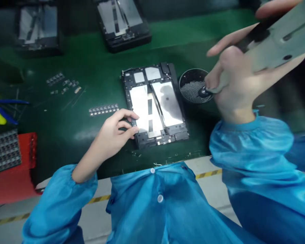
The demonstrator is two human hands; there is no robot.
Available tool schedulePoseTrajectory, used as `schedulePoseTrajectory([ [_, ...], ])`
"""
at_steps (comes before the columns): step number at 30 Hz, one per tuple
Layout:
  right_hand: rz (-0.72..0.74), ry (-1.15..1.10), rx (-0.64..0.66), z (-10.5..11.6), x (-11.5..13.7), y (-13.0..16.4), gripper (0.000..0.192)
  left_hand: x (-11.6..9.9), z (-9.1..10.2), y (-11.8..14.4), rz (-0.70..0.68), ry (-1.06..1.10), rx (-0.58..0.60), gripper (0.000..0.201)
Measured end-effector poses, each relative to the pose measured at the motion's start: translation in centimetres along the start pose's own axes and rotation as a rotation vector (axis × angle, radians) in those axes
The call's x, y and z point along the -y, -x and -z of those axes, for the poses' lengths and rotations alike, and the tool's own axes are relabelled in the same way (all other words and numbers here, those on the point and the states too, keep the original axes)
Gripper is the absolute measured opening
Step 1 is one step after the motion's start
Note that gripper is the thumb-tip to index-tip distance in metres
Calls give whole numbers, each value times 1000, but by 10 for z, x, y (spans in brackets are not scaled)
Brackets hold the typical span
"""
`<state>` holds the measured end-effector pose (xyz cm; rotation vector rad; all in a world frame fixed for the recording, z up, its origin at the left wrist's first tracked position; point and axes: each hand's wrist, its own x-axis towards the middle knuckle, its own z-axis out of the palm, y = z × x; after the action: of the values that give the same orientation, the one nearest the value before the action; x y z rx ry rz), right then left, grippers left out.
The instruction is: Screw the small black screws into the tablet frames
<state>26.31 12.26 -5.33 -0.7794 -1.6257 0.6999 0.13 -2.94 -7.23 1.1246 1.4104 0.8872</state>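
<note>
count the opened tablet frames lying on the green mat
3. One tablet frame lies in front of the person, with the left hand at its edge; a second at top centre; a third, blurred, at top left. More may lie out of view.

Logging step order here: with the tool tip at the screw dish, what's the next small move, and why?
Probably swing the right hand and its driver from the dish to the open tablet frame: the left hand already steadies the frame's edge.

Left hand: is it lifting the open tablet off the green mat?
No, the left hand rests at the edge of the tablet, which lies flat on the mat.
</note>
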Motion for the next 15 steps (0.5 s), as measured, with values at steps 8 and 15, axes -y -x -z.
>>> schedulePoseTrajectory([
  [8, 108, -202, -90, 20, -51, -9, 44, -26, 26, -21, 158, -263, 207, 36],
  [15, 62, -224, -58, 15, -42, -6, 44, -16, 24, -13, 83, -229, 170, 28],
])
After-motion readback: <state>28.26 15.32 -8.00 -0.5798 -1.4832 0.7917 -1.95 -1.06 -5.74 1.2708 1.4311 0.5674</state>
